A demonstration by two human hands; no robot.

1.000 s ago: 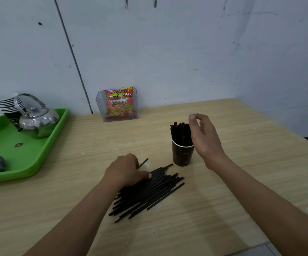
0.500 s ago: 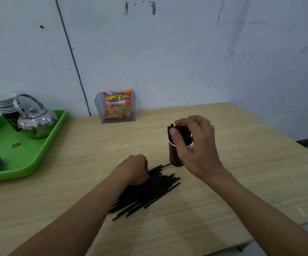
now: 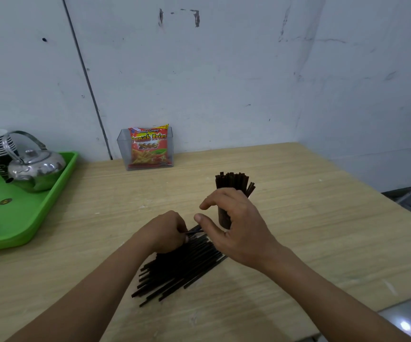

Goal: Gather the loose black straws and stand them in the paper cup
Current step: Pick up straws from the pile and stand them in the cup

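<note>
**Left hand on a straw, right hand poised at the cup**

From here I see the left hand (image 3: 165,232) curled at the far end of the pile of loose thin black plastic straws (image 3: 182,270) lying on the pale wooden table (image 3: 310,230), pinching a single straw (image 3: 195,231). The right hand (image 3: 239,230) hangs just in front of the dark paper cup (image 3: 224,218), thumb and fingers spread, holding nothing. The cup stands just behind the pile, packed with upright black straws (image 3: 234,182).
</note>
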